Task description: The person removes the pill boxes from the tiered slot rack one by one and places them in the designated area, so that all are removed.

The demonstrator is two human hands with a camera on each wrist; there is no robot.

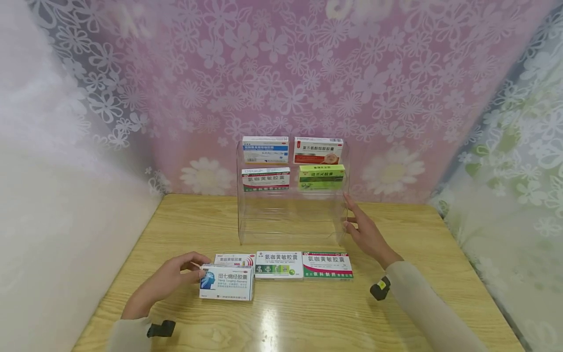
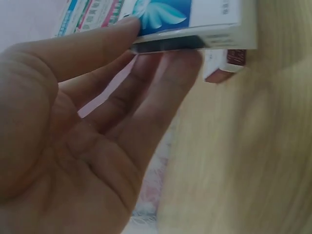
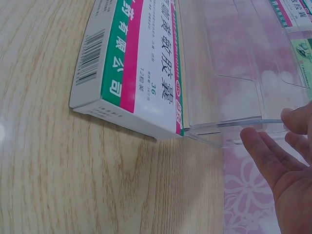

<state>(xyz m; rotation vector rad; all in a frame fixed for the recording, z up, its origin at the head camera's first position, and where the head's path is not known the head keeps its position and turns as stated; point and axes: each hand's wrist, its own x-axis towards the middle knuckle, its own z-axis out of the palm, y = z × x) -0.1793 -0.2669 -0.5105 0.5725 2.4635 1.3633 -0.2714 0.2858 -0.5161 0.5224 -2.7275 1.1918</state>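
Note:
The left hand (image 1: 169, 279) pinches the left end of a white box with a blue head picture (image 1: 226, 283); in the left wrist view the thumb lies on its face and fingers are beneath the blue-white box (image 2: 214, 17). This box stands in front of a white-and-red box (image 1: 235, 259), partly covering it. At the right side of a clear tiered rack (image 1: 290, 230), the right hand (image 1: 367, 234) touches the edge with its fingertips; the right wrist view shows the hand (image 3: 292, 170) with thumb and fingers at the rack's clear side (image 3: 234, 123).
Four boxes stand in the rack's upper tiers, among them a blue-white box (image 1: 265, 150) and a green box (image 1: 321, 177). Before the rack are a white box (image 1: 279, 265) and a green-and-pink-edged box (image 1: 327, 266) on the wooden table (image 1: 330, 318). Patterned walls surround the table.

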